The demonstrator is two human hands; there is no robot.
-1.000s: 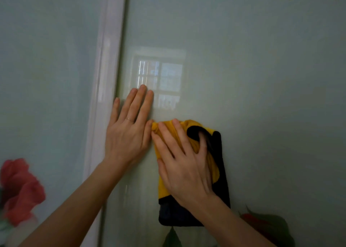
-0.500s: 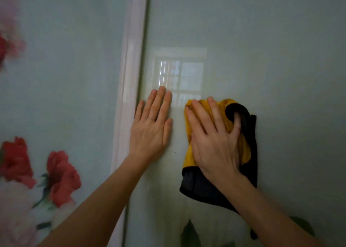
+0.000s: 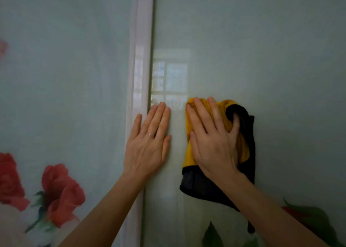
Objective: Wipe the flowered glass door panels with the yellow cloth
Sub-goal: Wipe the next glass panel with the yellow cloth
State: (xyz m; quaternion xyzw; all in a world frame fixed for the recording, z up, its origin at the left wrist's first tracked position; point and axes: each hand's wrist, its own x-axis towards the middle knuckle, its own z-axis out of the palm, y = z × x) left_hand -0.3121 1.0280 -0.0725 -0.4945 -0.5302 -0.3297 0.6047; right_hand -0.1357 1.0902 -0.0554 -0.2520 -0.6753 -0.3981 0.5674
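Press the yellow cloth [image 3: 188, 153] evenly and sweep it in overlapping passes across the right glass panel [image 3: 262, 59], right up to the white frame [image 3: 138, 78], so no strip is missed. Your right hand [image 3: 213, 143] lies spread flat on the cloth, pinning it to the glass, with the outer finger tucked into its dark fold. Your left hand [image 3: 148, 143] rests flat and empty beside the frame, fingers straight.

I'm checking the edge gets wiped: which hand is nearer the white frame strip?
Left. The left hand lies flat, little finger over the white frame strip; the right hand, on the yellow cloth, is farther right.
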